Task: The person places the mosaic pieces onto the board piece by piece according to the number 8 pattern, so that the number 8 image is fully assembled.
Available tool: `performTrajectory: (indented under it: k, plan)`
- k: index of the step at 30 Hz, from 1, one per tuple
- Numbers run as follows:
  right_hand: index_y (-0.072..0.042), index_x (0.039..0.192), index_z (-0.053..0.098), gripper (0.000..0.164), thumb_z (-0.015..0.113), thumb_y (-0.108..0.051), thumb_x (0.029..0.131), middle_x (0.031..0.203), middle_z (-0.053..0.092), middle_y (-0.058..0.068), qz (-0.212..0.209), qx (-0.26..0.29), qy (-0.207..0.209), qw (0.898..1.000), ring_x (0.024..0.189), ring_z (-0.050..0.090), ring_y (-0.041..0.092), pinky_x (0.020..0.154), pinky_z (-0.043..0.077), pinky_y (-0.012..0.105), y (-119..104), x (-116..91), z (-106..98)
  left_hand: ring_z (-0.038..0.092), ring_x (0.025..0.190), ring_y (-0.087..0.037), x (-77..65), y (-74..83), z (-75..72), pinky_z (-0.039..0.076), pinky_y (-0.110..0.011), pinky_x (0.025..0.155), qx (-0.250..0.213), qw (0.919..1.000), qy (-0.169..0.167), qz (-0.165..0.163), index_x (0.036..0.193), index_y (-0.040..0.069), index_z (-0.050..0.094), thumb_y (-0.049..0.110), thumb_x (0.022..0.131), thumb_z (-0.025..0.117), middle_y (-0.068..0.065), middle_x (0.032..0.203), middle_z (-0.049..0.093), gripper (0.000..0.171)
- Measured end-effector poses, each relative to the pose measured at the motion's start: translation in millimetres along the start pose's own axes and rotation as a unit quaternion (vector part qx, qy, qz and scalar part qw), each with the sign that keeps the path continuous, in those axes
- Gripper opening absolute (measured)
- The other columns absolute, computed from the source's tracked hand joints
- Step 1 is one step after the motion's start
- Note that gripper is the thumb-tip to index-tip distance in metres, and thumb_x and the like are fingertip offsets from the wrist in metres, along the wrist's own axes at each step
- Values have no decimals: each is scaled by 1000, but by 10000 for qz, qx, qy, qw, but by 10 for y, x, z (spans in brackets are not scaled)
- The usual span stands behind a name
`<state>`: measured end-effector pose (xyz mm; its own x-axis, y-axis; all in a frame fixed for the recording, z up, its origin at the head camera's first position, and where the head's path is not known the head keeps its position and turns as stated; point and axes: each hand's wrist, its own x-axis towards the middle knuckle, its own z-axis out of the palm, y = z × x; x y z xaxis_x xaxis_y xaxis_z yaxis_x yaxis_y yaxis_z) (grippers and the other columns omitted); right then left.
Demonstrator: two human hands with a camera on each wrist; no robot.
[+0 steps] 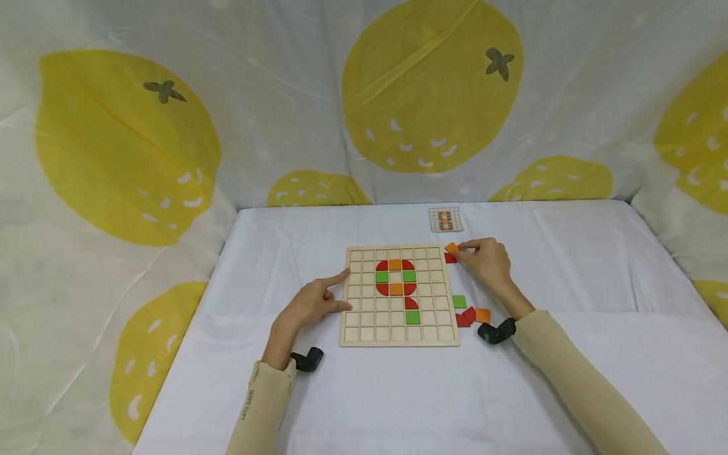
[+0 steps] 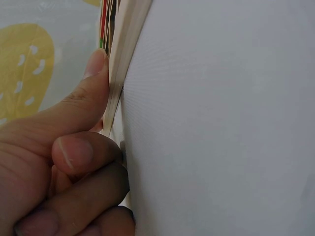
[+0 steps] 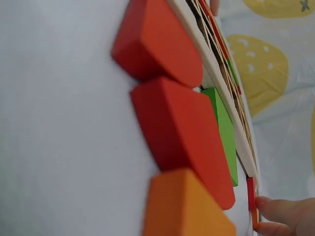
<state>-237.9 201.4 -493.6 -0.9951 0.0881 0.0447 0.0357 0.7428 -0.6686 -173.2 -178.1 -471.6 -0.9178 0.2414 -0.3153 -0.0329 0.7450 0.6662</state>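
Orange tile (image 1: 452, 247) sits (apparently pinched) in right hand (image 1: 489, 260).

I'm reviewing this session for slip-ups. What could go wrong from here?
The right hand holds an orange tile close to a red tile and might nudge that one. The left hand touches the left edge of the wooden board; a push could shift it into the nearby loose green tile.

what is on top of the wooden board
Five red pieces, two orange pieces and three green pieces sit in squares of the wooden board. The wood directly under them is covered, so it cannot be seen.
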Motion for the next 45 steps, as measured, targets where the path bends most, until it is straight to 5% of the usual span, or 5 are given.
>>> performTrajectory:
  k: [18,29,45]
  plan:
    - [-1,111,80,34,77,-30,93,61,56,5,-165,-372,-13,9992,58,46,18,49,29,28,-28,4,-35,39,54,-12,-8,-4,8,33,-25,56,-40,10000,8,56,160,32,39,31,87,83,2,58,44,85]
    - [-6,124,76,35,74,-28,97,64,43,2,-261,-402,-513,9975,59,40,18,49,25,26,77,-59,-135,40,54,-12,-15,-2,4,34,-25,56,-45,10000,18,44,160,32,39,31,87,83,2,58,45,86]
    - [-4,122,77,33,76,-22,94,60,40,1,-313,-288,-536,9977,58,39,18,51,24,27,134,-105,-166,38,59,-13,-14,11,12,32,-26,58,128,9999,15,-71,160,35,37,33,87,83,2,62,41,86]
